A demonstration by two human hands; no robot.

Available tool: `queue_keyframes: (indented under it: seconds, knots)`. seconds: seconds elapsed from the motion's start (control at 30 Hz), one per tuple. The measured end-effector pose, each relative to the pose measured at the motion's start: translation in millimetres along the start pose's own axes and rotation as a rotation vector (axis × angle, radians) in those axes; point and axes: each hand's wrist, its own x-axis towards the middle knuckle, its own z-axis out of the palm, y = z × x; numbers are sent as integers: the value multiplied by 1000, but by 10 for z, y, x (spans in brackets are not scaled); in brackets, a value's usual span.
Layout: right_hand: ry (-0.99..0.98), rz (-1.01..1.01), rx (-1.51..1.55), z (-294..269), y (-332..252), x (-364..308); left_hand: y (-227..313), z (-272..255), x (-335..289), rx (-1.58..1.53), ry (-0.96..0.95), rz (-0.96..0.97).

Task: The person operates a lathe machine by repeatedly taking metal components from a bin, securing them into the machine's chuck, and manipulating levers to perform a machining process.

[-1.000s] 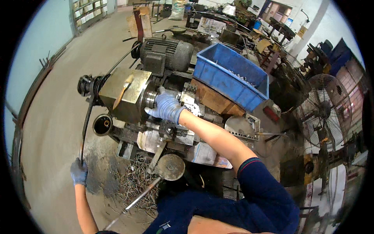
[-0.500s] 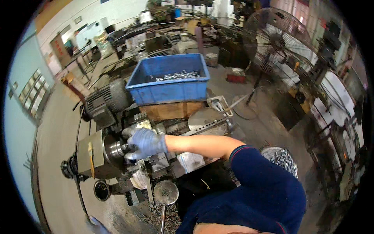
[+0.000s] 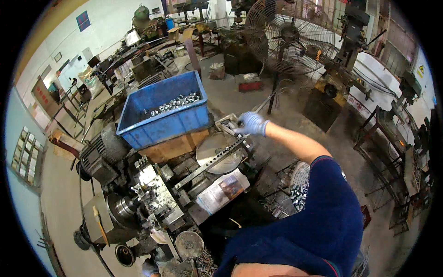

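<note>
My right hand [image 3: 252, 123], in a blue-grey glove, reaches out over a small pale tray [image 3: 221, 123] of metal pieces, beside the far end of a perforated metal bar [image 3: 210, 164]. Its fingers are bent inward; whatever lies between them is too small to make out. My left hand [image 3: 150, 267], also gloved, is low at the bottom edge, near the front of a lathe-like machine, its fingers largely hidden. On that machine the round metal chuck [image 3: 123, 207] faces a bed [image 3: 159, 194] strewn with bright shavings.
A blue crate [image 3: 166, 124] of small metal parts stands behind the machine, left of a round metal disc [image 3: 220, 154]. Printed paper [image 3: 224, 190] lies in front. A white basket of parts [image 3: 299, 191] sits under my right arm. Beyond stands a large fan [image 3: 290, 37].
My right hand has left the chuck and swung right to the small tray. My left hand has shifted right, nearer the machine's front. The view has turned rightward.
</note>
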Motion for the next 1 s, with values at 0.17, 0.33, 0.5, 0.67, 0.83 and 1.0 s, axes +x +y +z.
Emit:
queue_keyframes:
  seconds: [0.17,0.33,0.5,0.67,0.83,1.0]
  knots:
    - [-3,-111,-418,223,998,17,-475,-91,-43,-194,-48,23]
    - [-115,84,-429,521,1472,175,-235,-625,-324,-267,-7,154]
    - [-179,358,-336,412,1522,92,-154,-1062,-862,-266,-49,45]
    - [-118,488,-342,471,1652,-551,-349,-535,-1069,-494,-187,-13]
    - [-136,595,-287,799,1612,-1441,-550,-100,-1034,-477,-290,27]
    - [-38,661,-285,817,1217,-2017,-194,-269,-1085,-617,-378,-95]
